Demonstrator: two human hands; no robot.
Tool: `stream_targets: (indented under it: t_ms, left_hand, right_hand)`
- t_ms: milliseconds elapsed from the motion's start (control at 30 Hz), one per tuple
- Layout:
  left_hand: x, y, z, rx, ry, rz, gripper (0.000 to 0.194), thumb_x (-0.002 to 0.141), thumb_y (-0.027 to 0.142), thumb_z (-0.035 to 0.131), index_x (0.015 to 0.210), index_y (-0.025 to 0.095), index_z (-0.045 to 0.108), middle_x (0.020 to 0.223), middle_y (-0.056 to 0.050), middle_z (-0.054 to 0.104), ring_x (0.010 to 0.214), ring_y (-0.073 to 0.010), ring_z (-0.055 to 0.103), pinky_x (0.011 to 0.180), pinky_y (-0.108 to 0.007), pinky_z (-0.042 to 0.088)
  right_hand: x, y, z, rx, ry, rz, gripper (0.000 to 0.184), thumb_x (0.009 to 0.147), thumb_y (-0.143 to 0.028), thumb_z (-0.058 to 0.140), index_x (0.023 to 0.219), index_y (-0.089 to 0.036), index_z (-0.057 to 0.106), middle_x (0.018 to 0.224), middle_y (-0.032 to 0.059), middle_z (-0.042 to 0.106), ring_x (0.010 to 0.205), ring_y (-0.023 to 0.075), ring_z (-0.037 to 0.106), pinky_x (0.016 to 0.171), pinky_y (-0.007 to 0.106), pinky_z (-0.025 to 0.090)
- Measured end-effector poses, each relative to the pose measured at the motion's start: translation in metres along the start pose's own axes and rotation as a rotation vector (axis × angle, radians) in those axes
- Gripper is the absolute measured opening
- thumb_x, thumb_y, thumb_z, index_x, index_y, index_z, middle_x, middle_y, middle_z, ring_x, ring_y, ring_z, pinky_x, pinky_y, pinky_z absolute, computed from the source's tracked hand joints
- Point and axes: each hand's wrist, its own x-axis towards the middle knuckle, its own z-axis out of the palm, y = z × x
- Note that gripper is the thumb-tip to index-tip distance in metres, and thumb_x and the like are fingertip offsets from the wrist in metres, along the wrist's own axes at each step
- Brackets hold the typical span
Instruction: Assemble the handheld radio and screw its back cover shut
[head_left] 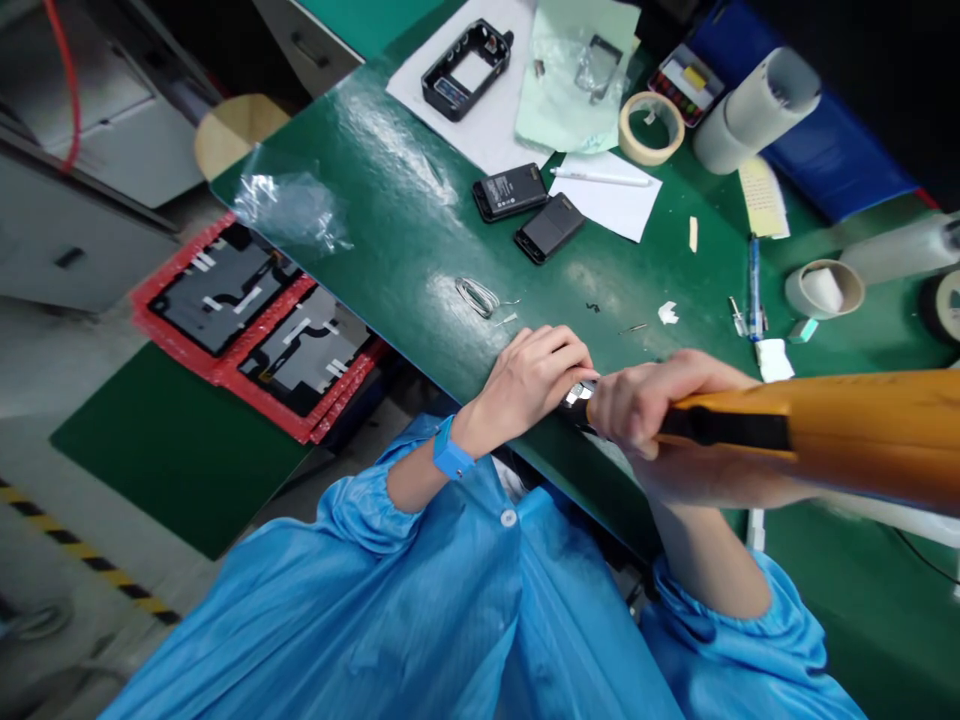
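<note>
My right hand [637,410] is wrapped round an orange electric screwdriver [870,425] with a black switch section; its thick body runs out of view at the right edge. The dark front end points toward my left hand [536,375], near the bench's front edge. Fingers and thumb of my left hand are bent and pressed together around a small silvery part [581,392], mostly hidden beneath them. The screwdriver's tip meets or nearly meets this part; contact is hard to make out. Just beyond my left hand, a coiled pale cable [478,297] lies on the green bench [390,255].
Two black battery packs [551,228] lie behind the cable. Farther back are a black device housing [466,70], a tape roll [651,128] and a white cylinder [757,110]. Small scraps and a blue pen [754,285] lie to the right. Red-wrapped panels [259,310] are beside the bench, at left.
</note>
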Motion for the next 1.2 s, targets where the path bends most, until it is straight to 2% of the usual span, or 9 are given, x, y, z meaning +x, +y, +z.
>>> stream_targets:
  t_ms: [133, 200, 267, 400, 500, 633, 933, 1200]
  left_hand:
    - [-0.001, 0.000, -0.002, 0.003, 0.031, 0.030, 0.042, 0.123, 0.045, 0.049, 0.110, 0.024, 0.082, 0.105, -0.006, 0.082, 0.098, -0.0216, 0.069, 0.091, -0.038, 0.046]
    - [-0.002, -0.001, -0.003, -0.029, 0.024, 0.063, 0.038, 0.122, 0.044, 0.052, 0.116, 0.024, 0.084, 0.102, -0.005, 0.082, 0.095, -0.0207, 0.069, 0.091, -0.038, 0.047]
    - [-0.004, -0.001, -0.004, -0.064, 0.008, 0.106, 0.036, 0.122, 0.041, 0.053, 0.120, 0.024, 0.084, 0.102, -0.006, 0.083, 0.095, -0.0203, 0.070, 0.091, -0.038, 0.049]
    - [-0.006, -0.001, -0.005, -0.116, 0.010, 0.191, 0.032, 0.122, 0.033, 0.055, 0.120, 0.021, 0.085, 0.104, -0.007, 0.084, 0.097, -0.0197, 0.073, 0.091, -0.037, 0.052]
    - [-0.005, 0.001, -0.007, -0.087, -0.029, 0.178, 0.029, 0.120, 0.036, 0.060, 0.115, 0.021, 0.085, 0.104, -0.006, 0.086, 0.096, -0.0198, 0.074, 0.092, -0.038, 0.050]
    - [-0.003, 0.003, -0.008, -0.040, -0.079, 0.148, 0.032, 0.119, 0.044, 0.063, 0.106, 0.023, 0.083, 0.099, -0.004, 0.087, 0.094, -0.0200, 0.073, 0.091, -0.039, 0.046]
    - [-0.003, 0.003, -0.008, -0.039, -0.066, 0.150, 0.045, 0.115, 0.058, 0.063, 0.093, 0.022, 0.077, 0.088, -0.002, 0.082, 0.085, -0.0200, 0.068, 0.085, -0.038, 0.043]
    - [-0.002, 0.004, -0.011, -0.027, -0.005, 0.224, 0.045, 0.115, 0.057, 0.060, 0.092, 0.021, 0.078, 0.085, -0.001, 0.079, 0.083, -0.0192, 0.064, 0.083, -0.038, 0.041]
  right_hand:
    - [0.006, -0.032, -0.001, 0.061, 0.030, -0.048, 0.056, 0.105, -0.072, 0.075, 0.076, -0.024, 0.078, 0.049, -0.0042, 0.047, 0.040, 0.0152, 0.042, 0.048, 0.033, 0.039]
    - [0.010, -0.046, -0.004, 0.009, 0.031, -0.044, 0.056, 0.101, -0.073, 0.080, 0.071, -0.025, 0.076, 0.046, -0.0040, 0.045, 0.039, 0.0159, 0.043, 0.046, 0.033, 0.039]
    - [0.012, -0.053, -0.007, -0.044, 0.084, -0.043, 0.054, 0.095, -0.069, 0.088, 0.067, -0.025, 0.074, 0.045, -0.0045, 0.044, 0.039, 0.0156, 0.042, 0.046, 0.034, 0.040]
    - [0.014, -0.046, -0.008, -0.010, 0.215, -0.163, 0.059, 0.095, -0.074, 0.085, 0.067, -0.024, 0.071, 0.047, -0.0065, 0.038, 0.038, 0.0126, 0.036, 0.045, 0.032, 0.035]
    - [0.014, -0.038, -0.006, 0.052, 0.186, -0.198, 0.067, 0.098, -0.083, 0.074, 0.069, -0.023, 0.071, 0.047, -0.0067, 0.038, 0.037, 0.0119, 0.035, 0.043, 0.031, 0.033]
    - [0.013, -0.036, -0.004, 0.072, 0.177, -0.169, 0.069, 0.098, -0.087, 0.071, 0.069, -0.024, 0.071, 0.047, -0.0068, 0.039, 0.037, 0.0119, 0.035, 0.042, 0.031, 0.035]
    - [0.011, -0.034, -0.002, 0.115, 0.150, -0.143, 0.071, 0.099, -0.087, 0.068, 0.069, -0.023, 0.072, 0.047, -0.0071, 0.040, 0.038, 0.0100, 0.034, 0.042, 0.028, 0.033]
    - [0.012, -0.031, 0.001, 0.114, 0.128, -0.142, 0.072, 0.101, -0.089, 0.063, 0.069, -0.025, 0.069, 0.047, -0.0084, 0.039, 0.038, 0.0100, 0.031, 0.042, 0.029, 0.033]
